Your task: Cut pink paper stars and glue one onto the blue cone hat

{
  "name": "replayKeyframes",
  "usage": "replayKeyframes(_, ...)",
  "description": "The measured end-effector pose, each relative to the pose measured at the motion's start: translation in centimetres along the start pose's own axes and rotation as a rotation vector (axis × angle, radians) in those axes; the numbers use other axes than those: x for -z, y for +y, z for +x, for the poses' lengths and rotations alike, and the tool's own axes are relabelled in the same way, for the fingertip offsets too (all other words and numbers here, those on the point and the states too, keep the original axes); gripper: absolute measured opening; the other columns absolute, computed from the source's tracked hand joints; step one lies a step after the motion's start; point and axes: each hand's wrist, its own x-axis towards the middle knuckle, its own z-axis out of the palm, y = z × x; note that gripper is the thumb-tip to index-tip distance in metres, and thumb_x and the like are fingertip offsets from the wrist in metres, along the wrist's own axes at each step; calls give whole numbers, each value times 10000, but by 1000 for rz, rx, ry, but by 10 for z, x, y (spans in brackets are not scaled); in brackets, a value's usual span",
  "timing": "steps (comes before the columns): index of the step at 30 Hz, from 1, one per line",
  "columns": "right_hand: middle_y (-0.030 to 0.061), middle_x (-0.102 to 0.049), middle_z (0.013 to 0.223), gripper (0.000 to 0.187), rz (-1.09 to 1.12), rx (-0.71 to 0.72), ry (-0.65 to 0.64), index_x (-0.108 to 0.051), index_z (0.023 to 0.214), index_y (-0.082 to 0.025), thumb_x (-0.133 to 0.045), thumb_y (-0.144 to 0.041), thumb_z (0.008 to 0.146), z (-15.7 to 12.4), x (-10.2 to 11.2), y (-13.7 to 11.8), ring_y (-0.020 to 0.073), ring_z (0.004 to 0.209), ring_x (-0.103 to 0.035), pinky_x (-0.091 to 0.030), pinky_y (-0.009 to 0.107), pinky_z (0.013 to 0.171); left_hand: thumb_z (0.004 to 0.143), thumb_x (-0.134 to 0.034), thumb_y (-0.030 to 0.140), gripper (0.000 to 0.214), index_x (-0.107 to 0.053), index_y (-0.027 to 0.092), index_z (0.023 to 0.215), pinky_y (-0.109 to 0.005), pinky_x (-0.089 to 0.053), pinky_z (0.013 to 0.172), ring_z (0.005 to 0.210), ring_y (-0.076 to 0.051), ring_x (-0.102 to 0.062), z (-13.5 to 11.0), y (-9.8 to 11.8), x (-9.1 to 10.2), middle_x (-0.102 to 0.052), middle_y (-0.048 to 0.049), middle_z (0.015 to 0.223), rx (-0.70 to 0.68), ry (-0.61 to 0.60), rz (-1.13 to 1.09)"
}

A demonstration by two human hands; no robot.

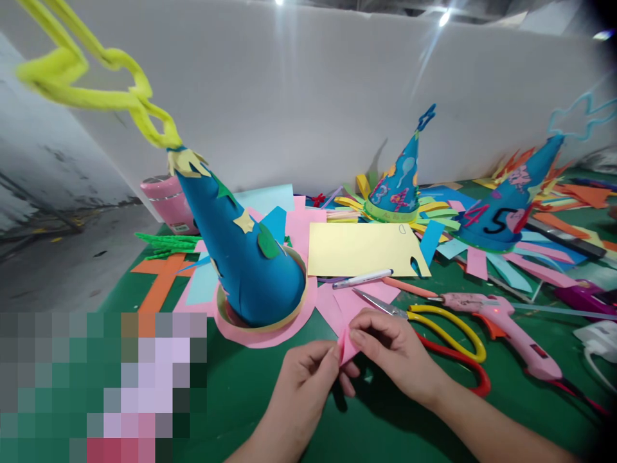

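Note:
Between the fingertips of my left hand (311,379) and my right hand (393,350) is a small piece of pink paper (348,348), pinched from both sides and partly hidden by the fingers. Just beyond my right hand lie scissors (450,331) with one yellow and one red handle. To the left a tall blue cone hat (250,260) with a yellow brim, paper star and green leaf shapes leans on pink paper. A yellow fuzzy wire shape (96,96) rises from its tip. A yellow sheet (357,247) with cut-outs and a white pen (364,278) lie behind my hands.
A pink glue gun (501,325) with a glowing red light lies at right, its cord running off the edge. Two more decorated blue hats (398,180) stand behind among coloured paper strips. A pink container (171,202), green fuzzy wires (166,244) and orange strips (164,283) are at left.

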Motion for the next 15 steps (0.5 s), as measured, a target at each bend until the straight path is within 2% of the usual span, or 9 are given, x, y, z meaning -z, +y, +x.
replayKeyframes(2,4,-530,771,119,-33,31,70,-570,908,-203,-546,-261,806,-1,1,2,114,651,-487,-410,233,574,789,-485,343,314,-629,143,593,-249,-390,548,503,-140,-526,1,-1,1,-596,-26,501,4,27,-32)
replayKeyframes(4,13,-507,862,166,-44,92,83,-548,967,-234,-552,-235,801,-1,2,2,113,669,-475,-413,237,588,794,-481,345,320,-618,143,587,-243,-382,540,501,-134,-517,2,-2,2,-581,-18,483,1,37,-41)
replayKeyframes(7,32,-470,960,117,-70,162,16,-584,907,-235,-559,-214,795,0,4,0,130,765,-498,-424,250,642,813,-459,356,335,-608,145,601,-250,-384,568,536,-137,-519,3,-4,4,-575,-17,493,-11,20,-55)
replayKeyframes(10,55,-459,1014,83,-85,139,-55,-622,855,-225,-568,-226,792,1,5,-2,181,947,-496,-437,253,676,828,-442,354,326,-606,147,636,-263,-391,619,581,-138,-527,4,-6,5,-572,-15,533,-23,-2,-108)
replayKeyframes(15,54,-509,961,55,12,88,-14,-631,749,-200,-593,-229,777,3,6,2,185,976,-504,-439,271,751,798,-498,333,272,-618,137,653,-264,-393,586,515,-110,-512,3,-8,4,-611,-25,623,1,-44,-159)
